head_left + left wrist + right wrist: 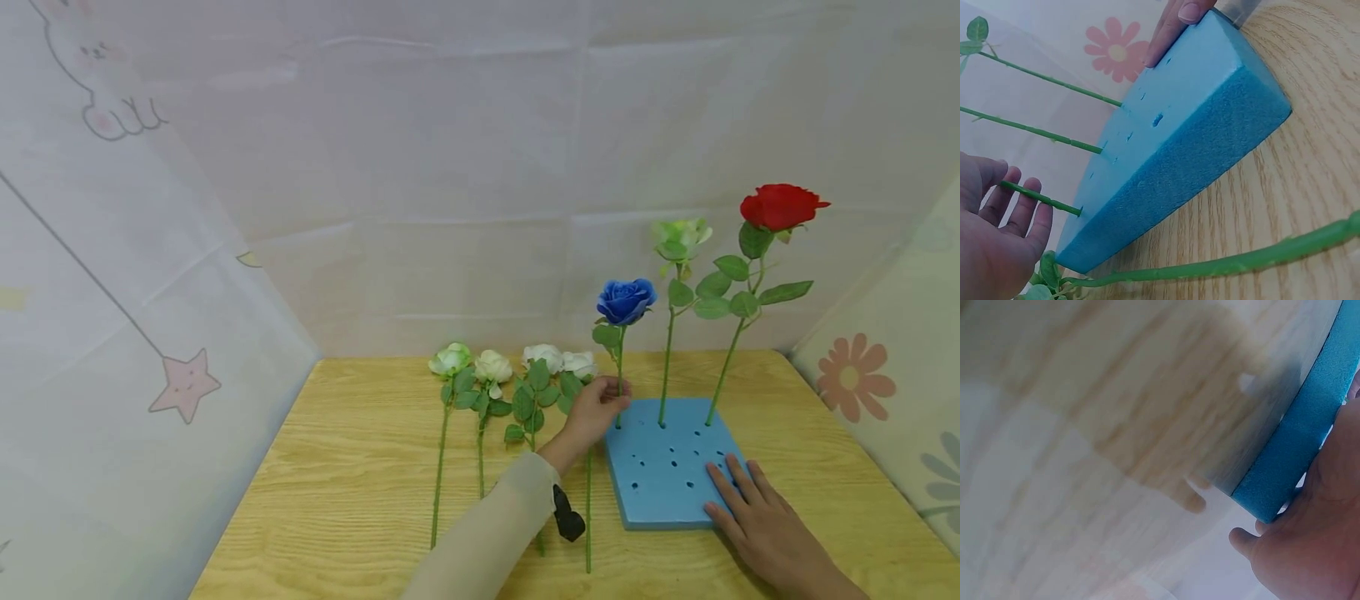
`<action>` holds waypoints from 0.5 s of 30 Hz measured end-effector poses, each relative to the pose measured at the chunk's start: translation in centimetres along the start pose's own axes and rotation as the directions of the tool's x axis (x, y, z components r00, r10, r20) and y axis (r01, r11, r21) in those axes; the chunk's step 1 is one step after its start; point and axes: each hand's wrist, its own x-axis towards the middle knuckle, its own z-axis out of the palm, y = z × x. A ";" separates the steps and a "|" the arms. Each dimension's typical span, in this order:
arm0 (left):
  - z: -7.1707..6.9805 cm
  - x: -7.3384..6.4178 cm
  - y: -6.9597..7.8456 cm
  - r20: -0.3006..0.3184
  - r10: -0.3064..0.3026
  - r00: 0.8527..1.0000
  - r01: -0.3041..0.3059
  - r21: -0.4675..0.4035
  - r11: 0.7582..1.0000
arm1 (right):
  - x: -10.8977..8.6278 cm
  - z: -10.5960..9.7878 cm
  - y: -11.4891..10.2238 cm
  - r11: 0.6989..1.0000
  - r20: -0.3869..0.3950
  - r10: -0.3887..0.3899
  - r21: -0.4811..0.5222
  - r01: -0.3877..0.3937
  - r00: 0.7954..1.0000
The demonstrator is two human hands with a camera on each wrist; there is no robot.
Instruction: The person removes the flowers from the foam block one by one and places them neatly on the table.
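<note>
Around the lower stem of the blue rose [626, 302] curl the fingers of my left hand [597, 408], thumb on the near side. In the left wrist view that stem [1047, 200] enters a hole near the foam's edge. The light blue foam block [660, 500] has several holes in its top. My right hand [765, 525] rests on the block's near right part, fingers straight and spread. A pale green rose [681, 240] and a taller red rose [783, 207] stand in the block's back row, right of the blue one.
Left of the block, several white and pale green roses [492, 367] lie on the wooden table [337, 467], stems toward me. My left forearm passes over some stems. Patterned cloth [465, 167] hangs behind and at both sides.
</note>
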 end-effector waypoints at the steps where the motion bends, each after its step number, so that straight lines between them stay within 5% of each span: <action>1: 0.0 0.0 -0.1 0.000 0.001 1.000 -0.001 -0.015 1.000 | 0.0 0.0 0.0 1.000 0.004 0.002 0.001 -0.002 1.000; 15: 0.5 0.4 -0.1 -0.025 -0.018 1.000 0.015 -0.098 0.995 | 0.2 0.3 0.4 1.000 -0.023 -0.015 0.006 0.015 1.000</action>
